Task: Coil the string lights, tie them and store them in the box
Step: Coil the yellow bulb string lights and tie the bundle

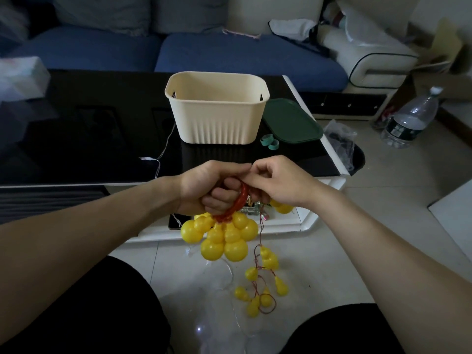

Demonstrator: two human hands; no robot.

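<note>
Left hand (204,187) grip closed round coiled red-wire yellow plastic gourd string lights (224,236) | right hand (275,182) grip pinching wire | light, floppy, tangle-prone: hold at wire, below cream ribbed plastic box (217,116)

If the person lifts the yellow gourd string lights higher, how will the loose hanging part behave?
The loose tail of yellow gourd-shaped string lights would probably swing and tangle, since its thin red wire hangs limp. It seems light: the hands, left hand and right hand, hold the bunch easily.
</note>
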